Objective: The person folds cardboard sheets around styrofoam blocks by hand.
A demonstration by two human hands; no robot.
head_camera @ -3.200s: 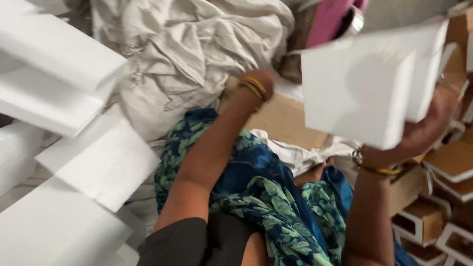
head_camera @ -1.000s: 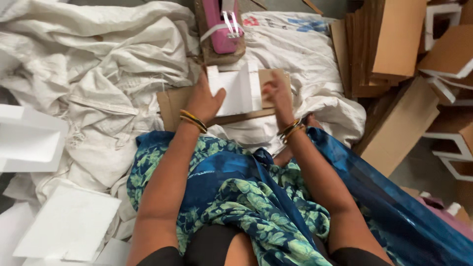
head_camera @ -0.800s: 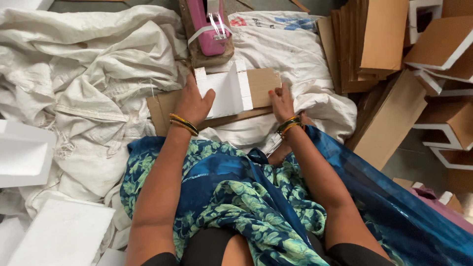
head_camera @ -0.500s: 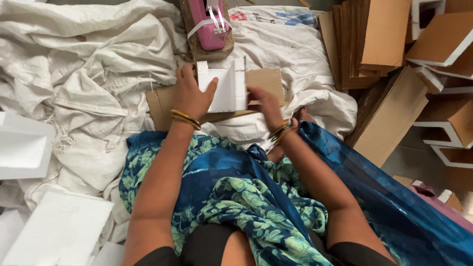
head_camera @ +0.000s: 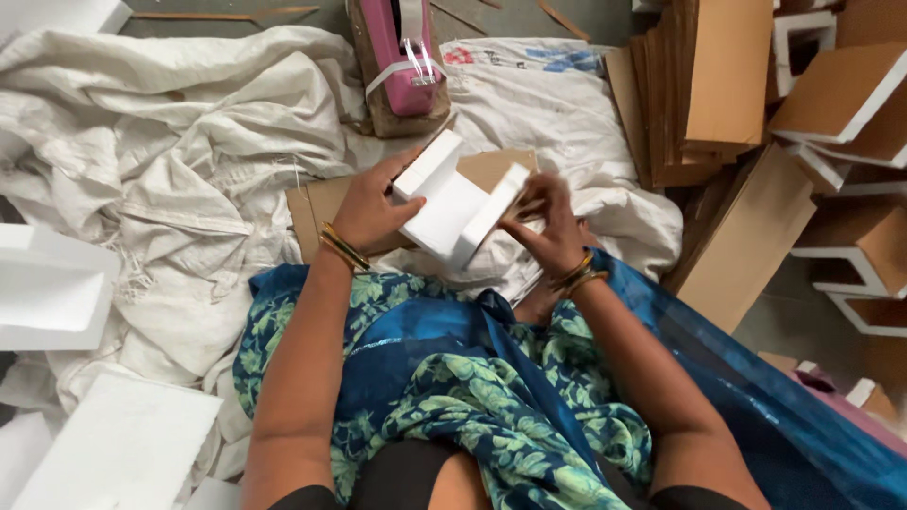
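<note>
While both hands meet over the lap, the white U-shaped foam block (head_camera: pixel 452 206) is gripped between them, lifted and tilted above the flat brown cardboard sheet (head_camera: pixel 326 203).

Left hand (head_camera: pixel 370 210): clasped on the block's left side, thumb across its face; gold bangles at the wrist.

Right hand (head_camera: pixel 545 227): fingers curled onto the block's right wall, partly blurred; gold bangles at the wrist.

Lap: blue and green leaf-printed cloth (head_camera: pixel 444 387), directly beneath both forearms.

Floor covering: crumpled off-white woven sacking (head_camera: pixel 170 161), spread from the left edge past the middle; the cardboard sheet lies on it under the hands.

Beyond the hands, near the far edge of the sacking: pink tape dispenser (head_camera: pixel 402 52) resting on a brown cardboard base, well apart from the block.

Right side: upright stack of flat brown cardboard sheets (head_camera: pixel 704 85), leaning close together; one more large brown sheet slants just beside the right forearm. Farther right, folded brown cardboard pieces with white foam edging (head_camera: pixel 850 104), piled loosely to the right edge.

Left edge: white foam tray-shaped piece (head_camera: pixel 47 297) lying on the sacking. Near left corner: flat white foam slab (head_camera: pixel 123 449).

Near right corner: blue mesh fabric (head_camera: pixel 756 378), draped beside the right arm.
</note>
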